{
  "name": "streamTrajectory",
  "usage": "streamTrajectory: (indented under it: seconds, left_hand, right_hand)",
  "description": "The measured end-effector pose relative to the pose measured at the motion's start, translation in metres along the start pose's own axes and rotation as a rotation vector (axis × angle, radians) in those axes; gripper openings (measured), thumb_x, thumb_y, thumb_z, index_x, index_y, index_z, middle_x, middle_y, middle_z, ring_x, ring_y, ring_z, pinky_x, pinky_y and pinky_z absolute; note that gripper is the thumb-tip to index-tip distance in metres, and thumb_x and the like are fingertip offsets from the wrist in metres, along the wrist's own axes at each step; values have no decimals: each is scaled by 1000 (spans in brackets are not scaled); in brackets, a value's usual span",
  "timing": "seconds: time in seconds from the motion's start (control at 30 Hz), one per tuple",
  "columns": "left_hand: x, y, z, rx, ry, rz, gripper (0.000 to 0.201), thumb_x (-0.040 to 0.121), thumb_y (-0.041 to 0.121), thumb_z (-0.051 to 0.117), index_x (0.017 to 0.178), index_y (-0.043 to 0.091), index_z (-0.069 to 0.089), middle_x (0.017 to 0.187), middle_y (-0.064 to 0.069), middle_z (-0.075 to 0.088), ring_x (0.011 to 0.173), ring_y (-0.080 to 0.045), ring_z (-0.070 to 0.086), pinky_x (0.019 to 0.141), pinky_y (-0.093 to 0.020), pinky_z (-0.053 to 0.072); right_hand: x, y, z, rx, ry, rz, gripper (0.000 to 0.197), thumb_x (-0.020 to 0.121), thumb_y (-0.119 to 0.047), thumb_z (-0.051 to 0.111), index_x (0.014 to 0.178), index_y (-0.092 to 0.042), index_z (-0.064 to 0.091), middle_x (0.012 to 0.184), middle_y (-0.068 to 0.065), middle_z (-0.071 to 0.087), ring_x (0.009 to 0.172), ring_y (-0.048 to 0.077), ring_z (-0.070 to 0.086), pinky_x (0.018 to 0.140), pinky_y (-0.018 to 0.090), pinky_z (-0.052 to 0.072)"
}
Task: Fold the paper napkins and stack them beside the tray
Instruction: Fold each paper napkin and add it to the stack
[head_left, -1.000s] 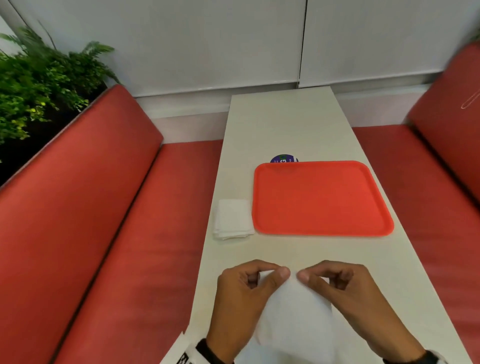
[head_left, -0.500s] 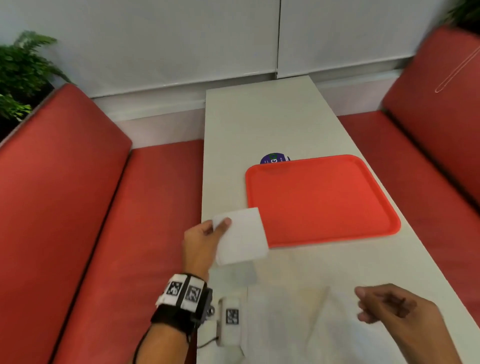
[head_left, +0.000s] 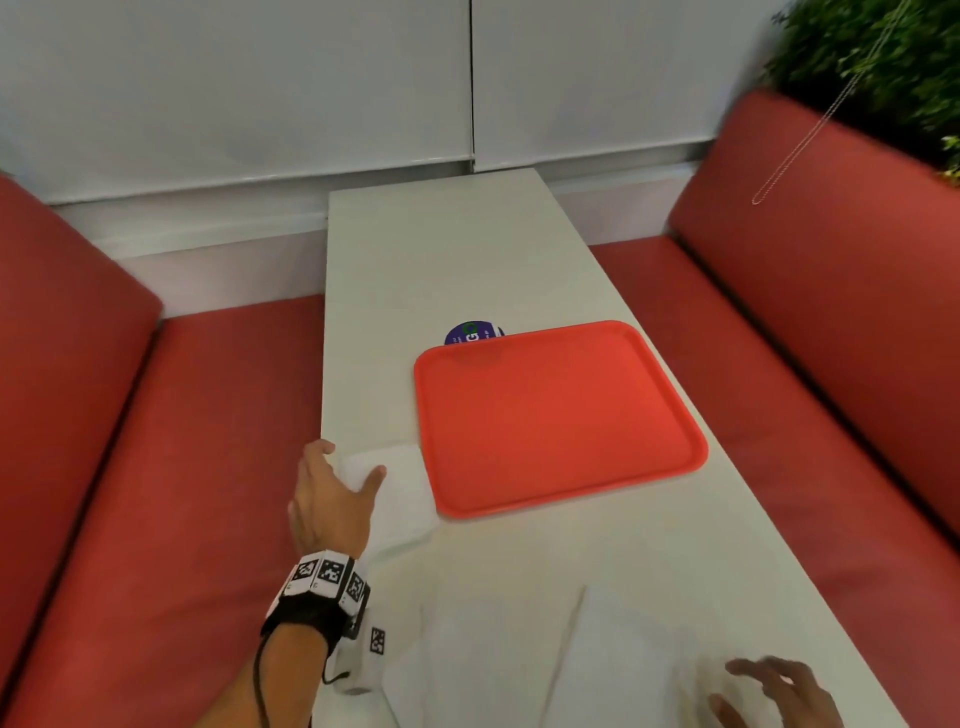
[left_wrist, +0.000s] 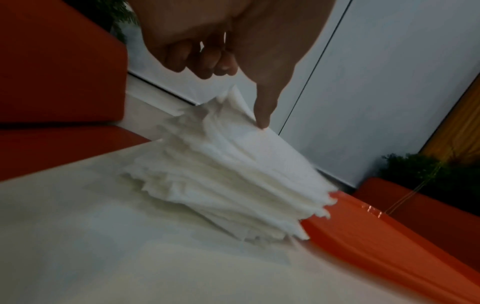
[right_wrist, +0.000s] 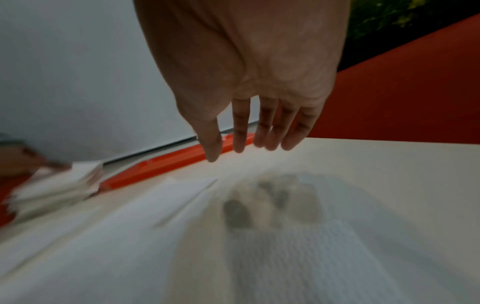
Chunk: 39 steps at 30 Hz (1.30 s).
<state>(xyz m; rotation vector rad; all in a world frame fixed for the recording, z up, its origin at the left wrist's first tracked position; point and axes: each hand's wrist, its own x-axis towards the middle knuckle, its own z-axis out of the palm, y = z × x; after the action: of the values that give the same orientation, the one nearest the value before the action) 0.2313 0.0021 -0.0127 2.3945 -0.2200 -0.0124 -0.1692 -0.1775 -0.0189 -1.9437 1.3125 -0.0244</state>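
A stack of folded white napkins (head_left: 402, 501) lies on the white table against the left edge of the empty red tray (head_left: 561, 415). My left hand (head_left: 350, 462) is on that stack. In the left wrist view its thumb (left_wrist: 261, 115) lies on the top folded napkin (left_wrist: 233, 156), and the curled fingers (left_wrist: 205, 65) sit at the napkin's raised far edge, next to the tray (left_wrist: 376, 236). My right hand (head_left: 769, 686) hovers with straight, spread fingers (right_wrist: 241, 133) just above unfolded napkins (right_wrist: 298, 246) spread at the near end of the table (head_left: 623, 654).
A round purple sticker (head_left: 474, 332) peeks out behind the tray's far edge. Red padded benches (head_left: 197, 467) (head_left: 831, 364) flank the narrow table. A green plant (head_left: 883, 62) stands behind the right bench. The stack sits close to the table's left edge.
My left hand carried the folded napkin from the near end of the table to the stack beside the tray and lowered it there. My right hand let go, opened, and dropped toward the unfolded napkins.
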Motion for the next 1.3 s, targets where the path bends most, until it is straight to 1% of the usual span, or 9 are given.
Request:
streamTrajectory:
  seconds: [0.03,0.13,0.2,0.3,0.4,0.57,0.77,0.97,1.3]
  left_hand:
    - [-3,3,-4,-24,18,-3,59,79,37,82,121,18,46,122,-9,62,104,-38,62,85,-54,53]
    - [-24,23,-17,-115,99,53,47,85,32,76,119,17,47,116,-7,62,101,-35,61,88,-54,51]
    - [-56,39,-22,-149,108,162,38,86,20,74,115,15,51,107,-3,60,93,-28,59,85,-48,50]
    - [-118,53,-17,-135,-19,323,32,84,10,74,111,14,57,91,5,53,80,-18,54,74,-36,45]
    - [-181,45,7,-54,-238,387,26,86,15,72,108,21,59,85,9,50,77,-17,55,75,-40,48]
    - [-259,28,52,311,-644,326,48,96,47,55,138,23,49,136,2,49,125,-21,47,102,-37,38]
    - [-276,39,78,387,-621,159,63,90,48,66,141,20,42,134,-1,51,124,-21,50,103,-35,39]
    - [-262,48,75,159,-605,-111,21,84,29,79,83,26,58,79,5,63,85,-22,64,85,-35,55]
    - [-281,84,42,20,-374,86,16,92,19,70,83,27,59,86,7,68,86,-14,64,73,-26,48]
  right_hand:
    - [-2,15,11,-43,141,-78,70,81,-72,49,75,-9,80,88,1,62,53,28,66,57,29,58]
    - [8,44,29,-317,63,-169,80,76,-90,28,110,-31,70,99,5,68,64,35,67,49,44,59]
    - [10,46,25,-379,-107,-156,64,77,-82,43,118,-36,60,106,-5,60,68,29,67,44,37,56]
    - [14,49,22,-435,-70,-275,64,55,-49,89,114,-29,70,107,-6,55,77,26,64,50,36,56]
    - [15,46,16,-417,-68,-337,51,65,-30,89,113,-25,71,108,1,62,89,30,62,68,43,56]
    - [19,46,22,-310,-91,-406,39,85,-45,70,115,-20,68,109,1,61,97,25,57,83,40,50]
    - [18,47,30,-270,-189,-473,46,88,-42,66,127,-19,56,117,1,54,104,23,55,87,33,45]
    - [32,63,15,-64,-288,-469,33,92,-33,65,122,-18,62,101,-6,50,86,11,52,85,27,49]
    - [41,62,-23,-9,-330,-453,28,94,-31,65,120,-21,62,108,-3,55,92,11,59,84,21,48]
